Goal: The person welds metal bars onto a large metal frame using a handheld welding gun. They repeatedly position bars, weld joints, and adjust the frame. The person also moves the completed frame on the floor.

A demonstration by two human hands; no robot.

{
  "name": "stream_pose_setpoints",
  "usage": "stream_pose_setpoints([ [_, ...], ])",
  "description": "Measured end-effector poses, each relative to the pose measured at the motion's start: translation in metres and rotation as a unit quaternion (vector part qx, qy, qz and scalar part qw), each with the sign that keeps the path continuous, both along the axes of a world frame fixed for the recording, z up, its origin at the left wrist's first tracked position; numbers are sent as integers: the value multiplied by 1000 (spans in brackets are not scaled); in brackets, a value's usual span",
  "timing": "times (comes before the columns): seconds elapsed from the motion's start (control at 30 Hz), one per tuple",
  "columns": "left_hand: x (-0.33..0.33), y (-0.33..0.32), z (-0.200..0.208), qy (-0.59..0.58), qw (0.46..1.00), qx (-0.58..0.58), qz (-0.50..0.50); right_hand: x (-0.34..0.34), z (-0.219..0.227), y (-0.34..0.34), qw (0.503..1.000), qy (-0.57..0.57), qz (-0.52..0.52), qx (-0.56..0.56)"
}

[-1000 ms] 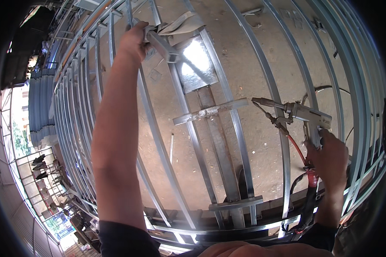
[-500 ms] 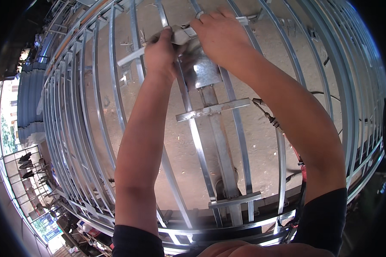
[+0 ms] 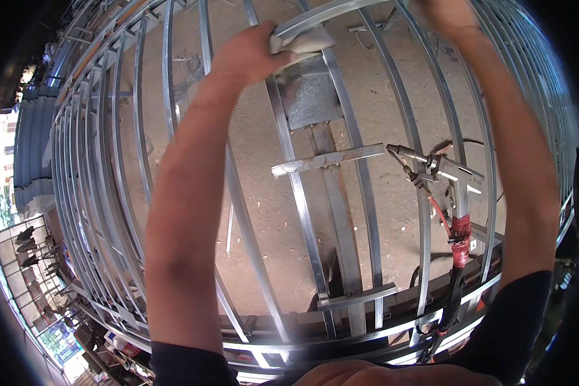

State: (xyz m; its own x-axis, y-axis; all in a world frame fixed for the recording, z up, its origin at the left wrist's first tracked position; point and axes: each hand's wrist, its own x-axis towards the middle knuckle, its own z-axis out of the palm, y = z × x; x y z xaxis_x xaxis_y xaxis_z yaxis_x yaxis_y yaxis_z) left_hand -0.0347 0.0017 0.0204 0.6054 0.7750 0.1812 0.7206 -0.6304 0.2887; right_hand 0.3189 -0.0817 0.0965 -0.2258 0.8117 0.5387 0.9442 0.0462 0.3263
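My left hand is closed near the top middle, its thumb against a pale cloth-like piece. A square metal tube runs from beside that hand up and right, toward the upper edge. At the upper right, my right hand is blurred and partly cut off, so its fingers do not show. Below the left hand, a flat grey metal plate lies between two long bars. Farther down, a short metal crosspiece rests across those bars.
A torch with a red-wrapped handle and a hose lies on the bars at right. Another short crosspiece sits near the front rail. Long parallel bars fill the left, beside a stack of blue-grey sheets.
My hands have moved apart, the right one going up and right to the edge. The tube now slants from the left hand toward the upper right. The torch has come into full view.
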Motion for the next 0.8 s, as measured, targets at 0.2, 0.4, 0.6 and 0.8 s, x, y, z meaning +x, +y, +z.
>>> stream_pose_setpoints([
  [0.2,-62,23,-17,-111,978,-109,136,201,9,-104,957,34,-289,4],
  [0.4,-128,-36,40,-556,751,-269,233,232,-44,-275,954,25,-278,-110],
  [0.6,-314,-169,146,-711,651,-235,125,70,24,-346,795,451,-379,-142],
  [0.8,-345,-396,319,-718,677,56,151,-14,56,-384,787,551,-248,-122],
])
